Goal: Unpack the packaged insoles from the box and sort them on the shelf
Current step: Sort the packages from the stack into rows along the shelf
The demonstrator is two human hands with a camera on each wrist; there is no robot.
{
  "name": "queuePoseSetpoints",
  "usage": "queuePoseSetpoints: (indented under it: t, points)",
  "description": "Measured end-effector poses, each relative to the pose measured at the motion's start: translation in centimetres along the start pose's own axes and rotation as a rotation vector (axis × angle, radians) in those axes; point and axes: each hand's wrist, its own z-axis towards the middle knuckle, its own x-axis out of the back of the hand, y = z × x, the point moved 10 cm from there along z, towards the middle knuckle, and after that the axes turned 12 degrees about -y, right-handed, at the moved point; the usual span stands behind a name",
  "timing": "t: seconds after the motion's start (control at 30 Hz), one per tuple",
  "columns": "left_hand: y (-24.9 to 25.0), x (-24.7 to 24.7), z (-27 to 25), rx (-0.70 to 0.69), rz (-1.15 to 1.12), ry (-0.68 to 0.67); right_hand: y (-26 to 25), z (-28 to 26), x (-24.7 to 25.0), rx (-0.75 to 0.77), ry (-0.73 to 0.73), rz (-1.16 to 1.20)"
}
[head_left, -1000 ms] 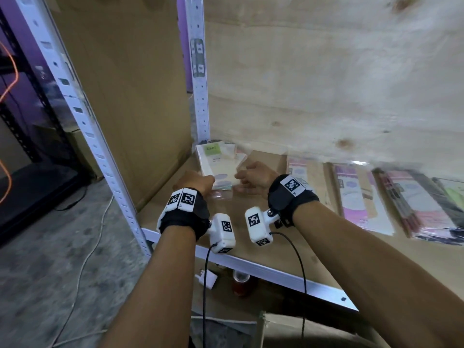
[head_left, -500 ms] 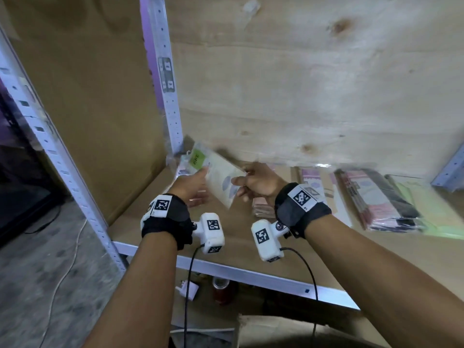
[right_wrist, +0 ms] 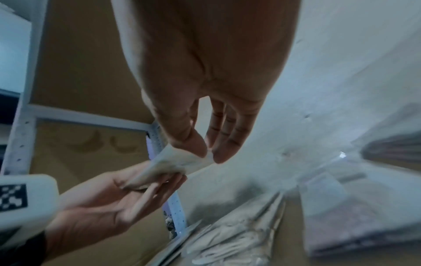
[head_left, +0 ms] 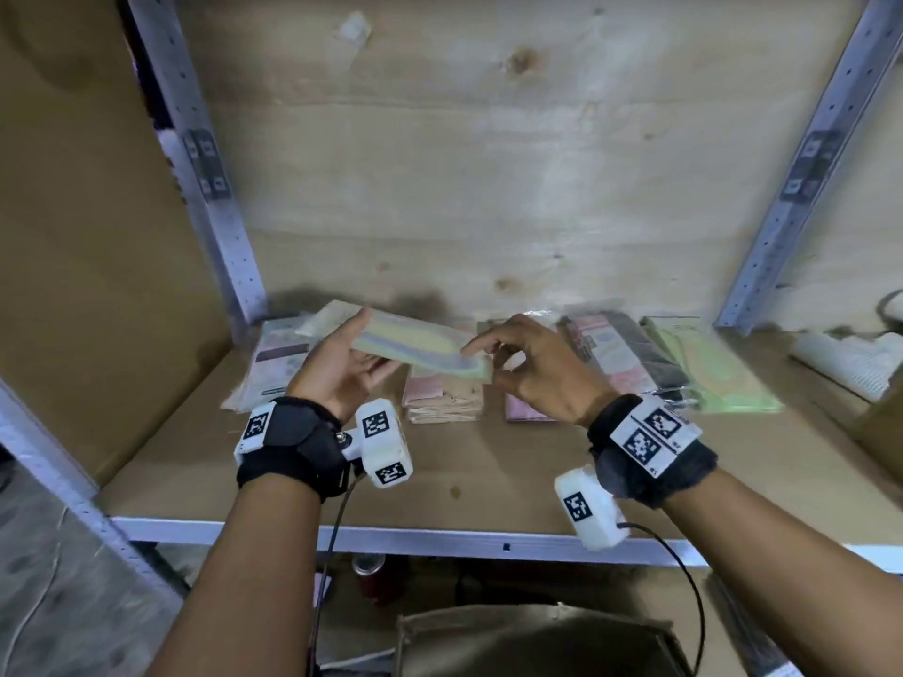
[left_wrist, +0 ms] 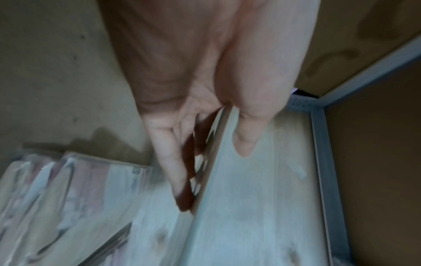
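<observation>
A packaged insole [head_left: 415, 342] with pastel green and purple bands hangs lengthwise above the wooden shelf [head_left: 488, 471]. My left hand [head_left: 374, 342] holds its left end, thumb on top and fingers [left_wrist: 180, 162] underneath. At the other end my right hand [head_left: 483, 366] pinches the corner [right_wrist: 182, 162] between thumb and fingertips. In the left wrist view the insole package [left_wrist: 250, 198] shows edge-on and blurred. An open cardboard box [head_left: 537, 637] sits below the shelf's front edge; I cannot see what is inside it.
Stacks of packaged insoles line the back of the shelf: a pale stack [head_left: 273, 364] at the left, a beige-pink stack [head_left: 444, 398], a pink pack [head_left: 527, 412], a dark stack [head_left: 620, 354] and a green stack [head_left: 703, 364]. Metal uprights [head_left: 229, 246] flank the bay.
The package has come up off the left stack and moved right, now lying crosswise between both hands. My right hand has shifted to its right corner.
</observation>
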Motion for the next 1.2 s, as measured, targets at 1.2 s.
queuePoseSetpoints:
  t: [1.2]
  points:
    - [-6.2, -3.2, 2.3, -0.039, 0.499, 0.221, 14.1, -6.9, 0.9, -0.259, -0.157, 0.492]
